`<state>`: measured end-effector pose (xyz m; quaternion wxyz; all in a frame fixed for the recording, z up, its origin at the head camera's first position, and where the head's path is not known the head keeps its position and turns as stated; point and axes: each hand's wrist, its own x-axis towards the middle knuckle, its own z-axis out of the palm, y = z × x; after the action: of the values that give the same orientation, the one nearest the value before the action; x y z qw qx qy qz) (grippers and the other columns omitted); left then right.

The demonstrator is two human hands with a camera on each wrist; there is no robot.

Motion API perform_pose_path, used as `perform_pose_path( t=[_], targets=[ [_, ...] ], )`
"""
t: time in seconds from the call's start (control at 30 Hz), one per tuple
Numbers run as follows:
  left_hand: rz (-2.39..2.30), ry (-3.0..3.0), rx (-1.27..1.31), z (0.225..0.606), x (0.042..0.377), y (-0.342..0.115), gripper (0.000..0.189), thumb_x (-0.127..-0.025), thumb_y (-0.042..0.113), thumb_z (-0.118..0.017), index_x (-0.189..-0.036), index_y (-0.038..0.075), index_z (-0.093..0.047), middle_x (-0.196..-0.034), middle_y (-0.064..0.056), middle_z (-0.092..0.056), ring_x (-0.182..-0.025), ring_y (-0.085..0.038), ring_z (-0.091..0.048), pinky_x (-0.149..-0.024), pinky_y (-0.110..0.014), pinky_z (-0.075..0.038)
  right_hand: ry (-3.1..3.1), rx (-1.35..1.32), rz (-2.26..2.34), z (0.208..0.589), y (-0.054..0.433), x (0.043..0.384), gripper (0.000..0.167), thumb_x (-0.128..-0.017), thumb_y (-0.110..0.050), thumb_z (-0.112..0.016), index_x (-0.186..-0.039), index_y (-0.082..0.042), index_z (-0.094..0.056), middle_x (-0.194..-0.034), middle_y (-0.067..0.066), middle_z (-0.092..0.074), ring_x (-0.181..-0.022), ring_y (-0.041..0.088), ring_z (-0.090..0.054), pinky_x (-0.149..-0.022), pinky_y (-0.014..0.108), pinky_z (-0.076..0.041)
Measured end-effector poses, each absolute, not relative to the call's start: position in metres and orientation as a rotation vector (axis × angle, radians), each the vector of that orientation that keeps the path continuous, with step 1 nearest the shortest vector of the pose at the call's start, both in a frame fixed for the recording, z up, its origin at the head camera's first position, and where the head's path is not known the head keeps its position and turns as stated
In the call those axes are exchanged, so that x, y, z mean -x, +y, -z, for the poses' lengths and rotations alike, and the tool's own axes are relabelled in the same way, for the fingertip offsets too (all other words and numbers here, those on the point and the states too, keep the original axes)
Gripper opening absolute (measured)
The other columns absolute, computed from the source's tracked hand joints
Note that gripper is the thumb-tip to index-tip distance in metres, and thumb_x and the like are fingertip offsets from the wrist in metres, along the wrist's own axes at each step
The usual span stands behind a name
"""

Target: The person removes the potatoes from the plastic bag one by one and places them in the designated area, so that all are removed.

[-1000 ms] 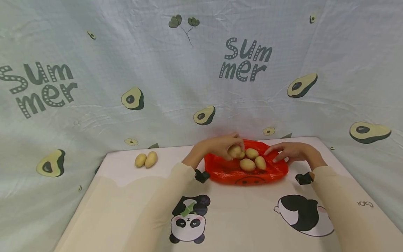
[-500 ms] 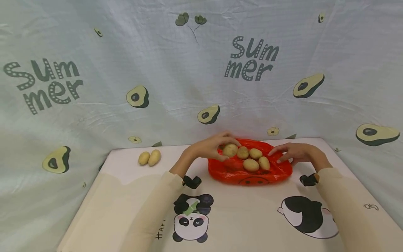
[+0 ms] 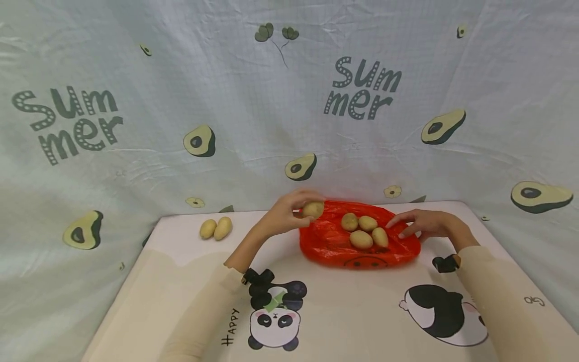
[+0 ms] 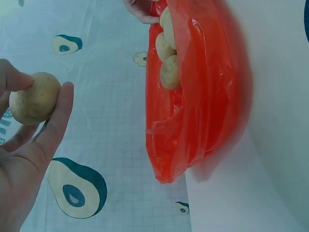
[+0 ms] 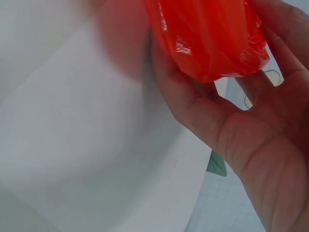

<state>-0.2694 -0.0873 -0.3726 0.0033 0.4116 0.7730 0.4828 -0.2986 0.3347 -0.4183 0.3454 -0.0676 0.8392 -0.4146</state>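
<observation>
Up off the left end of the red plastic bag, my left hand pinches a round potato between thumb and fingers. The bag lies on the table with its mouth spread, and several potatoes sit together inside it. At the bag's right end, my right hand grips the edge, thumb on one side and fingers on the other. In the right wrist view the red plastic partly hides the fingertips.
Two more potatoes rest side by side at the back left of the table. Behind the table hangs a pale cloth printed with avocados. Panda drawings decorate the tabletop.
My left hand has carried the potato leftward, away from the other potatoes and over to the bag's left end. The right hand has stayed at the bag's right edge.
</observation>
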Motion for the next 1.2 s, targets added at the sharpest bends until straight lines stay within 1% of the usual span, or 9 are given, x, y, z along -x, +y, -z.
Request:
perform_pose_path(
  t=[0.1,0.23,0.3,0.43,0.57,0.63,0.83,1.0,1.2],
  targets=[
    [-1.591,2.382,-1.236,0.374,0.266,-0.091,0.043,-0.089,-0.005,-0.067,-0.130,0.009,-0.068,-0.134,-0.007,-0.057,-0.111,-0.025,-0.062,-0.089,-0.034,-0.058,2.168,0.181,1.087,0.419,0.335,0.299,0.052,-0.087,-0.020,-0.077,-0.137,-0.015,-0.062,-0.157,0.026,-0.029,-0.137,0.047,-0.035,-0.095,0.051,-0.055],
    [-1.677,2.325,-1.194,0.376,0.263,-0.094,0.041,-0.091,-0.007,-0.065,-0.130,0.004,-0.067,-0.135,-0.012,-0.057,-0.115,-0.028,-0.062,-0.091,-0.037,-0.058,2.160,0.188,1.095,0.419,0.335,0.299,0.051,-0.088,-0.019,-0.076,-0.137,-0.015,-0.062,-0.157,0.025,-0.030,-0.136,0.046,-0.035,-0.095,0.051,-0.055],
    [-1.703,2.303,-1.160,0.377,0.262,-0.095,0.041,-0.091,-0.007,-0.065,-0.130,0.005,-0.066,-0.136,-0.011,-0.058,-0.115,-0.029,-0.063,-0.091,-0.037,-0.058,2.156,0.189,1.097,0.420,0.336,0.299,0.050,-0.088,-0.019,-0.076,-0.137,-0.016,-0.062,-0.157,0.024,-0.030,-0.136,0.045,-0.035,-0.095,0.050,-0.055],
    [-1.726,2.251,-1.095,0.376,0.261,-0.100,0.047,-0.088,-0.007,-0.071,-0.132,0.009,-0.065,-0.139,-0.008,-0.057,-0.115,-0.031,-0.065,-0.092,-0.037,-0.058,2.148,0.186,1.108,0.420,0.337,0.300,0.050,-0.088,-0.018,-0.076,-0.136,-0.016,-0.063,-0.157,0.023,-0.031,-0.137,0.044,-0.035,-0.096,0.049,-0.055],
    [-1.722,2.252,-1.052,0.378,0.261,-0.104,0.054,-0.083,-0.005,-0.080,-0.133,0.009,-0.065,-0.138,-0.008,-0.059,-0.111,-0.031,-0.067,-0.091,-0.037,-0.058,2.144,0.188,1.117,0.420,0.337,0.302,0.049,-0.089,-0.018,-0.075,-0.136,-0.015,-0.063,-0.157,0.023,-0.031,-0.136,0.044,-0.036,-0.095,0.049,-0.055],
    [-1.720,2.270,-1.023,0.379,0.261,-0.104,0.054,-0.083,-0.002,-0.081,-0.133,0.009,-0.065,-0.138,-0.008,-0.060,-0.110,-0.031,-0.068,-0.090,-0.037,-0.058,2.144,0.190,1.118,0.419,0.338,0.304,0.049,-0.089,-0.018,-0.075,-0.136,-0.015,-0.062,-0.157,0.023,-0.030,-0.137,0.044,-0.035,-0.096,0.050,-0.055],
    [-1.681,2.342,-1.013,0.379,0.256,-0.111,0.054,-0.087,0.004,-0.079,-0.138,0.009,-0.062,-0.145,-0.008,-0.057,-0.118,-0.033,-0.064,-0.091,-0.035,-0.058,2.142,0.193,1.118,0.420,0.337,0.305,0.050,-0.088,-0.017,-0.076,-0.136,-0.016,-0.063,-0.158,0.023,-0.030,-0.138,0.045,-0.033,-0.096,0.051,-0.055],
    [-1.721,2.371,-1.034,0.376,0.253,-0.117,0.054,-0.087,0.000,-0.078,-0.138,0.006,-0.062,-0.149,-0.008,-0.052,-0.125,-0.034,-0.059,-0.094,-0.034,-0.056,2.146,0.199,1.119,0.419,0.336,0.305,0.049,-0.088,-0.016,-0.075,-0.136,-0.015,-0.063,-0.157,0.023,-0.031,-0.137,0.045,-0.035,-0.097,0.050,-0.055],
    [-1.800,2.350,-1.005,0.375,0.253,-0.121,0.048,-0.090,-0.005,-0.072,-0.136,0.004,-0.063,-0.141,-0.011,-0.049,-0.119,-0.037,-0.061,-0.090,-0.035,-0.058,2.151,0.201,1.109,0.419,0.339,0.303,0.049,-0.089,-0.016,-0.075,-0.136,-0.015,-0.062,-0.157,0.025,-0.029,-0.138,0.047,-0.032,-0.096,0.051,-0.055]
  ],
)
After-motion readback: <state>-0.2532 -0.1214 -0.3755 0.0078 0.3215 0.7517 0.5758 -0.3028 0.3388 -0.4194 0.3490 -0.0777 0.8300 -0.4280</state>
